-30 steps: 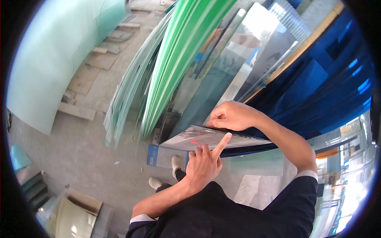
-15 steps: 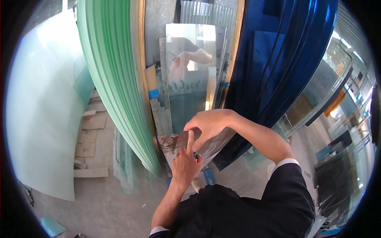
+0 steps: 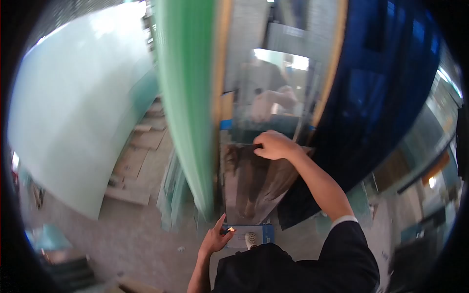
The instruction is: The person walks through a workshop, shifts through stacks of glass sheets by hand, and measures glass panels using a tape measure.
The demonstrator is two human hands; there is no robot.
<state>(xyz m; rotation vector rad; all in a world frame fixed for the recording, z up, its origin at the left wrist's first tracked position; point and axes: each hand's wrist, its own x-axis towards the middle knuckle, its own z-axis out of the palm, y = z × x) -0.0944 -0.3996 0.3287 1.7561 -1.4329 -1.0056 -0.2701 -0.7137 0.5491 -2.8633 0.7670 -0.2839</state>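
My right hand (image 3: 276, 145) is closed at the top edge of a brownish, glossy glass pane (image 3: 254, 180), thumb and fingers pinching that edge. The pane stands low between the stacks, its bottom close to a white and blue board (image 3: 268, 233) on the floor. Lower left, my left hand (image 3: 213, 239) has its index finger stretched out. Its other fingers are curled round a small dark tool (image 3: 227, 230) with a bright tip, too small to name. Behind the brownish pane leans a reflective glass pane (image 3: 273, 97) mirroring an arm.
Green-edged glass sheets (image 3: 188, 97) stand left of the middle, dark blue sheets (image 3: 381, 97) to the right. A big frosted sheet (image 3: 73, 112) leans at far left. Cardboard pieces (image 3: 131, 163) lie on the floor. A shoe (image 3: 250, 239) shows below the pane.
My hands have moved apart: the left has dropped down and left, while the right has taken the brownish pane's top edge. The view has shifted, and the pane shows more fully.
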